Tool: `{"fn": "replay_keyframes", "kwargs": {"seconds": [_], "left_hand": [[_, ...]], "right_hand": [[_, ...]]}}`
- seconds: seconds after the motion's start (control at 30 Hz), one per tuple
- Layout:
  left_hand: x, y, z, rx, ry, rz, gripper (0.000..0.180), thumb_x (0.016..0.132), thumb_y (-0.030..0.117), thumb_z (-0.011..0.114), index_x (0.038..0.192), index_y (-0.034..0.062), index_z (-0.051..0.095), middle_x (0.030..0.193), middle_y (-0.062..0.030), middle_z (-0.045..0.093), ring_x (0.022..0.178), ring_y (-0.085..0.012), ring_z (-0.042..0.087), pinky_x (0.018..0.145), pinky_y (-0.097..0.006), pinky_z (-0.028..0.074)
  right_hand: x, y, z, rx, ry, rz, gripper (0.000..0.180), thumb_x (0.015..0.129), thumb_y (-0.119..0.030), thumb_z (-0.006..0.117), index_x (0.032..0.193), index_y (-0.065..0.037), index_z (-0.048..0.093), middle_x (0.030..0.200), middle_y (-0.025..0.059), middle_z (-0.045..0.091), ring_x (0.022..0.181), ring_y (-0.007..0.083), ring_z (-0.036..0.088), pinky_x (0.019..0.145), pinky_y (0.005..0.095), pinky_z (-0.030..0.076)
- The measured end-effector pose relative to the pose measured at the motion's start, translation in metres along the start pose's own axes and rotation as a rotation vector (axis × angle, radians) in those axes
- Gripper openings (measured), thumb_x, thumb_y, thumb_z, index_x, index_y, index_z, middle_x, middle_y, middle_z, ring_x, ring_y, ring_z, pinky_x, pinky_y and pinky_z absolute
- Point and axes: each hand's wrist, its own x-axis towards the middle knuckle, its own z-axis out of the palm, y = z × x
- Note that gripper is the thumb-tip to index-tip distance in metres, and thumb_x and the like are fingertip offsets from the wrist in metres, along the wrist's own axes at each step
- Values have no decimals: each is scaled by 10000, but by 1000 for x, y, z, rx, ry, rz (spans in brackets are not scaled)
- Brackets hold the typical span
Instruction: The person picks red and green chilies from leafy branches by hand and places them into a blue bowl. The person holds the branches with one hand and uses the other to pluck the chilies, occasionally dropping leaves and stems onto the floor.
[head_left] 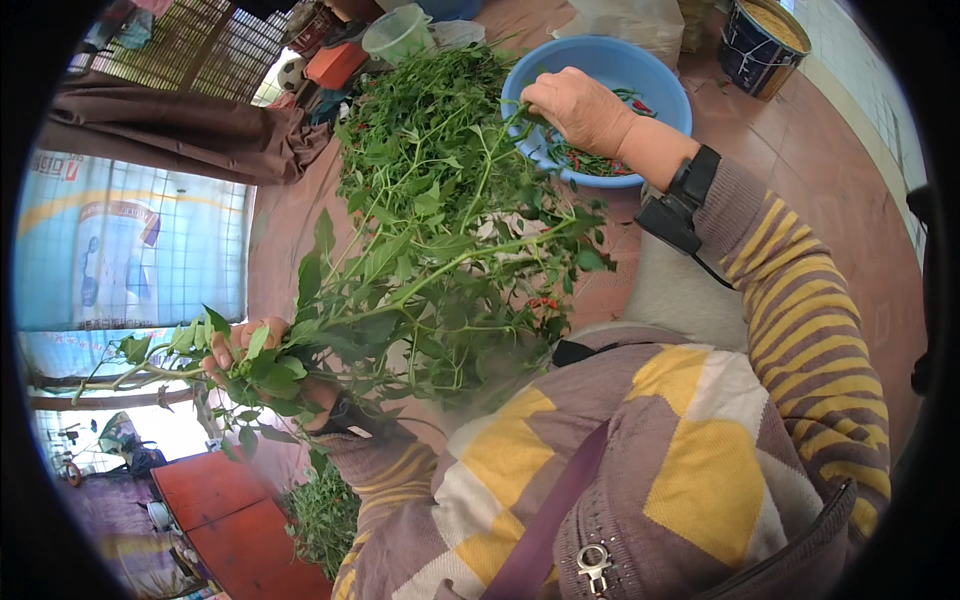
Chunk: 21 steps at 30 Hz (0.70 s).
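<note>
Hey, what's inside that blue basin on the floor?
Slender red and green peppers lie in the blue basin. The right hand covers part of its inside, so anything behind the hand can't be seen.

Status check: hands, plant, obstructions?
Left hand gripping leafy chili branch. Right hand over blue basin, grasp unclear. Leaves partly cover left hand.

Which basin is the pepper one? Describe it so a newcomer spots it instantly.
Find the big heap of leafy green plants on the floor. Right of its upper part sits a wide, round blue basin, partly covered in view by the person's right hand. Unlike the dark bucket farther right, it's blue, with red and green peppers inside.
</note>
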Motion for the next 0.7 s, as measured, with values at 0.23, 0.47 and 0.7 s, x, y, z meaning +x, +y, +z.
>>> {"fn": "replay_keyframes", "kwargs": {"seconds": [0.23,0.47,0.7], "left_hand": [[5,12,-7,-76,-137,-101,253,910,321,459,736,138,478,627,39,413,604,-98,396,622,-289,358],[0,9,-3,-83,-119,-56,162,896,309,482,827,162,484,701,48,404,664,-100,356,646,-264,315],[5,-8,9,-146,-206,-120,139,911,288,460,855,169,503,707,63,403,670,-92,354,681,-266,309]], "right_hand": [[-11,59,11,121,108,573,210,841,-181,523,978,-37,589,960,152,609,874,318,581,762,403,460],[-28,51,21,699,-110,952,293,751,-314,635,845,-37,654,836,112,652,773,216,608,723,337,463],[-29,18,50,649,-30,876,323,740,-199,609,1026,-50,615,964,174,632,848,244,606,792,352,458]]}}
